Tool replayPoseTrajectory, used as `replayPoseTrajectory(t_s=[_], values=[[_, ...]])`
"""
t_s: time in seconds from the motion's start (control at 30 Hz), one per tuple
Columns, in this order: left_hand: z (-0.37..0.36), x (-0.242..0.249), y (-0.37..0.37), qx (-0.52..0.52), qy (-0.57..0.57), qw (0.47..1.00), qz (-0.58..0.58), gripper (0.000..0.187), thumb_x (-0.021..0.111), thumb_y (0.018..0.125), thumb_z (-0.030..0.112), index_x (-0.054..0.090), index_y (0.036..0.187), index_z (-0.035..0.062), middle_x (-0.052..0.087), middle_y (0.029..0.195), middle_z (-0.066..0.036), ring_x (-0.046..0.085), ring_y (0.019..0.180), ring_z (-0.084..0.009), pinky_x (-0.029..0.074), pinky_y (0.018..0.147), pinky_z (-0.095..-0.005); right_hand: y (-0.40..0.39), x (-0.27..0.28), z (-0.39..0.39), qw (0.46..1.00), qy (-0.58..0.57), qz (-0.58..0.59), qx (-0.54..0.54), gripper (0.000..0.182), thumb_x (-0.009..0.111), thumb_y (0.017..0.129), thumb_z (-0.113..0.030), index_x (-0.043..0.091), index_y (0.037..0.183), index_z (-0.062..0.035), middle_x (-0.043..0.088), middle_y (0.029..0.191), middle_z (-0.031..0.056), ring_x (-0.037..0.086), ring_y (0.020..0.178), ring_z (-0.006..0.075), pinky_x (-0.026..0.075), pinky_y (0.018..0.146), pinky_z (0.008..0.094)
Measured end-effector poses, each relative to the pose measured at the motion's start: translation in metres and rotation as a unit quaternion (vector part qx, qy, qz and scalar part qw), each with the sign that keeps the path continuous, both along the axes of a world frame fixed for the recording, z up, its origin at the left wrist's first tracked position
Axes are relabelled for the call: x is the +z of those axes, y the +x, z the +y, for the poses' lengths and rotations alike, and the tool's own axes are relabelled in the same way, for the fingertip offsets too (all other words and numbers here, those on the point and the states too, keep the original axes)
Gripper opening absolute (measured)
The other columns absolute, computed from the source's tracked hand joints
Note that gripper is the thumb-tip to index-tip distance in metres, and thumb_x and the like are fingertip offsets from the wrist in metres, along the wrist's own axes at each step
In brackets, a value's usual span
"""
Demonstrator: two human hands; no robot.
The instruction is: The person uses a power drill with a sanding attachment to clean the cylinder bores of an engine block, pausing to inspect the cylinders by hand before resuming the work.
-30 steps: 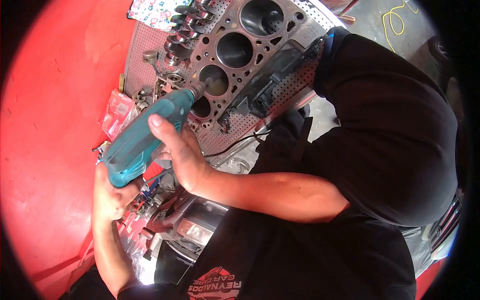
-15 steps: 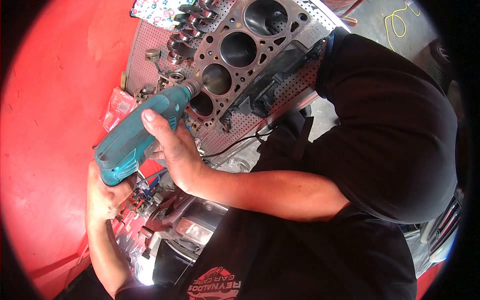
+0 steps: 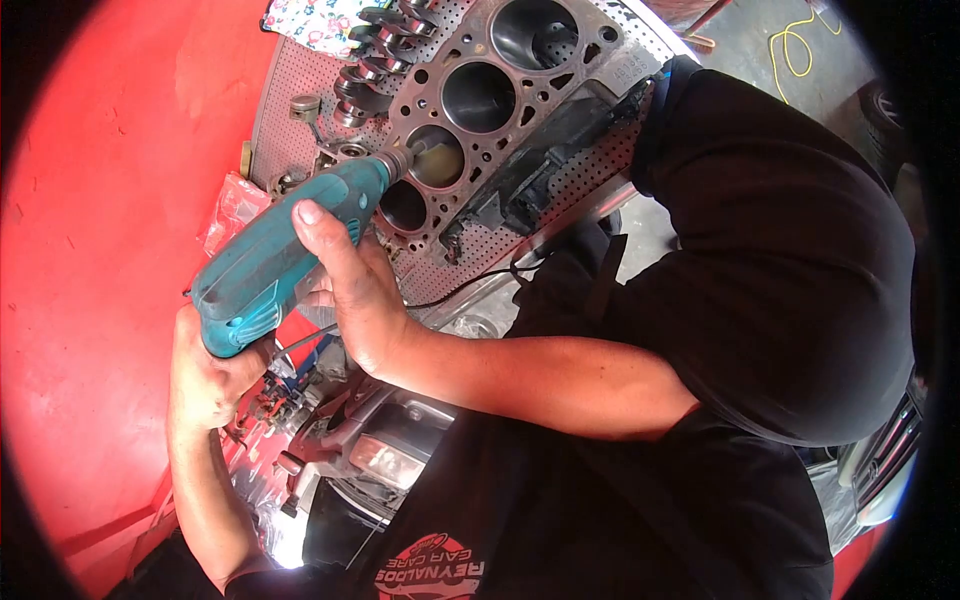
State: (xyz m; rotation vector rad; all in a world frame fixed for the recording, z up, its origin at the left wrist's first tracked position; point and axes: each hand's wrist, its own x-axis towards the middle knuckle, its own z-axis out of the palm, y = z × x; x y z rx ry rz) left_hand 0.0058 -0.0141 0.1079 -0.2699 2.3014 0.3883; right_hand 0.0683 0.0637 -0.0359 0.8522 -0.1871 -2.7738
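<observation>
Both of my hands hold a teal power drill (image 3: 275, 255), slanted up toward an engine block (image 3: 625, 68). My left hand (image 3: 212, 385) is wrapped round its rear handle; the fingers at the trigger are mostly hidden. Lying against the side of the drill body, my right hand (image 3: 352, 290) has its thumb on top and its fingers partly out of sight underneath. The chuck (image 3: 396, 160) is at the edge of one cylinder bore. Inside that bore, a yellowish attachment (image 3: 437, 162) is smeared by motion. The other bores show dark, shiny walls.
A crankshaft (image 3: 365, 90) and a piston (image 3: 304, 108) rest on the perforated tabletop (image 3: 280, 110) beside the block. Floral cloth (image 3: 315, 25) lies at its far end. A red plastic packet (image 3: 235, 210) is left of the drill. A black cord (image 3: 465, 290) runs below the block.
The drill and both hands have shifted slightly up, with the chuck moving a little up and right. The blurred yellowish attachment shows more plainly in the bore.
</observation>
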Motion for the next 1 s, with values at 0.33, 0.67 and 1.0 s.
replayPoseTrajectory(t_s=[0.33,0.67,1.0], values=[[-0.007,0.002,0.001,-0.007,-0.004,1.000,-0.010,0.017,0.059,0.071,-0.002,0.065,0.088,-0.0032,0.060,0.070,0.000,0.051,0.064,-0.0093,0.044,0.058,-0.0287,0.002,0.001,0.000,1.000,0.009,-0.002,0.011,0.052,0.069,0.094,-0.044,0.054,0.122,-0.0037,0.058,0.110,0.0030,0.056,0.102,0.0109,0.046,0.094,0.0295],[0.000,0.001,0.010,-0.037,0.001,0.999,0.004,0.015,0.059,0.070,-0.001,0.064,0.085,-0.0020,0.060,0.069,0.000,0.052,0.063,-0.0093,0.044,0.057,-0.0290,0.011,0.001,-0.002,0.999,0.033,-0.003,0.011,0.056,0.068,0.092,-0.050,0.051,0.119,-0.0043,0.056,0.107,0.0040,0.054,0.101,0.0125,0.046,0.091,0.0317],[0.004,0.001,0.013,-0.055,-0.007,0.998,0.019,0.015,0.058,0.069,-0.002,0.065,0.082,-0.0011,0.060,0.068,-0.001,0.053,0.063,-0.0098,0.044,0.058,-0.0287,0.012,-0.003,-0.005,1.000,0.013,0.010,-0.005,0.057,0.067,0.092,-0.050,0.048,0.123,-0.0059,0.054,0.110,0.0042,0.052,0.102,0.0129,0.045,0.093,0.0322]])
